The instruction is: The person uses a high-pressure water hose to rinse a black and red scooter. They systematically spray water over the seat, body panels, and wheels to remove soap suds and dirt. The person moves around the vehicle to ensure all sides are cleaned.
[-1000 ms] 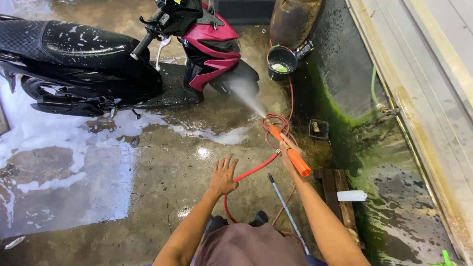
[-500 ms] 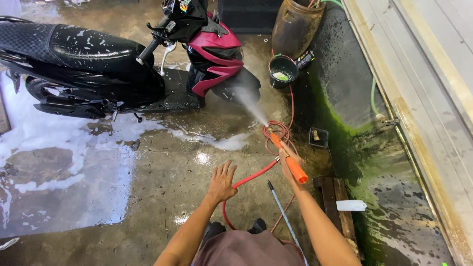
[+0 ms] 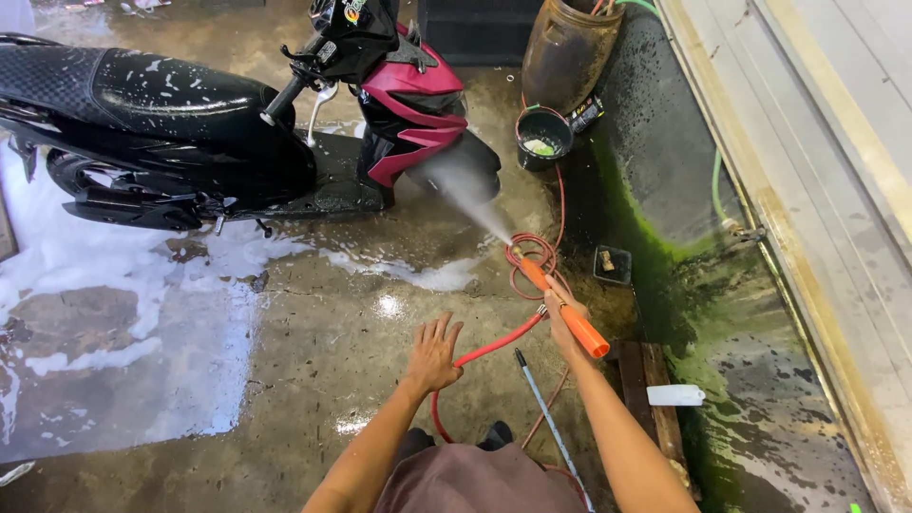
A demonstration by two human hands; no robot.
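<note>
My right hand (image 3: 562, 318) grips an orange spray gun (image 3: 559, 304) fed by a red hose (image 3: 484, 353). Its nozzle points up and left, and a water jet (image 3: 470, 195) hits the front wheel area of a black and pink scooter (image 3: 237, 114) flecked with foam. My left hand (image 3: 433, 351) hovers open and palm down over the wet concrete, holding nothing, just left of the hose.
White foam (image 3: 76, 256) spreads over the floor below the scooter. A black bucket (image 3: 542, 139) and a brown barrel (image 3: 568, 49) stand at the back. A green mossy gutter (image 3: 684, 275), a wooden plank (image 3: 651, 399) and a thin blue rod (image 3: 551, 418) lie on the right.
The view has shifted a little, and the spray stays on the scooter's front. My left hand has stayed spread open over the floor.
</note>
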